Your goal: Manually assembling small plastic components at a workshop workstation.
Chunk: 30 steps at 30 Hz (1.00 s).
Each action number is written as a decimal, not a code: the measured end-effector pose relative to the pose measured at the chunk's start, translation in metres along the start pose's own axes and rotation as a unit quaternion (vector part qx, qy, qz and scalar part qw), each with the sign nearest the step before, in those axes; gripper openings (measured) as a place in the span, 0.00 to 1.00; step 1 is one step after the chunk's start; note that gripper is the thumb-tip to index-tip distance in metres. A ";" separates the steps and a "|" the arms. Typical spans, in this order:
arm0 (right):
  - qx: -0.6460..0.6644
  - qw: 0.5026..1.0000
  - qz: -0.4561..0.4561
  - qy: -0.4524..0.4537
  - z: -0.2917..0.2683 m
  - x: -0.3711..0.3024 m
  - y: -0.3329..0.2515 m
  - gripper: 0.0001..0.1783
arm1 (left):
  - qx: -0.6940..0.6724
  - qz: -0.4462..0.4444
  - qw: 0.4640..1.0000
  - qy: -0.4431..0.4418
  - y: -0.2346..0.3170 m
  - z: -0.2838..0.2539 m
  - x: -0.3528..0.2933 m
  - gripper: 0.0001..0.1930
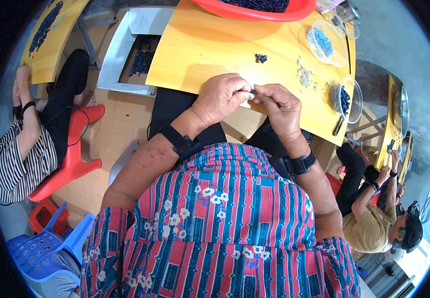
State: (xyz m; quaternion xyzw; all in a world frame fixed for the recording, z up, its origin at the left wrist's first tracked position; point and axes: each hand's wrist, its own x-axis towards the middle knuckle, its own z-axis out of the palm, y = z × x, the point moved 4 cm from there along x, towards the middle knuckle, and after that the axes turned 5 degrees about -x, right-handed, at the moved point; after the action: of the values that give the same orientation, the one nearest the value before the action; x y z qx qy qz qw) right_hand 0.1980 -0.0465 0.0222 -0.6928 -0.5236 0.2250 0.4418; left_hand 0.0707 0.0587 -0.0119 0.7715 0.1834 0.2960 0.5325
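Observation:
My left hand (pixel 223 96) and my right hand (pixel 279 107) meet over the near edge of the yellow table (pixel 210 54). Thumb and forefinger of each are pinched on one small dark blue piece (pixel 253 92); the fingers mostly cover it, so its kind is unclear. Beyond my hands lies a little heap of dark blue pieces (pixel 260 58). To its right, small pale grey pieces (pixel 305 76) are scattered on the wood. A clear tub of dark blue pieces (pixel 344 101) stands right of my right hand.
A red basin (pixel 269 17) of dark pieces sits at the far edge. A clear tub holds light blue pieces (pixel 323 41). A black-handled tool (pixel 338 126) lies by the right edge. Co-workers sit left (pixel 16 159) and right (pixel 374 228), near red and blue stools (pixel 41 253).

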 end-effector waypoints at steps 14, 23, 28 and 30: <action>0.018 0.999 0.045 0.023 0.000 -0.001 0.011 0.11 | -0.060 -0.070 0.995 -0.033 -0.002 0.002 0.001 0.05; 0.067 0.991 0.113 -0.016 -0.004 0.002 0.008 0.08 | -0.037 -0.060 0.997 -0.030 0.002 0.000 0.001 0.07; 0.106 0.981 0.159 -0.035 -0.002 0.004 0.005 0.06 | -0.048 -0.028 0.998 -0.012 0.000 0.001 0.000 0.08; 0.115 0.978 0.168 -0.037 -0.002 0.004 0.005 0.05 | -0.035 -0.025 0.999 -0.014 0.000 0.001 0.000 0.08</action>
State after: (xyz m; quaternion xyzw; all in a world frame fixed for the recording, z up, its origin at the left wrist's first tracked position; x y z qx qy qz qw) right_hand 0.2038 -0.0439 0.0193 -0.7065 -0.3867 0.3804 0.4546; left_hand 0.0717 0.0583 -0.0121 0.7516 0.1848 0.2775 0.5692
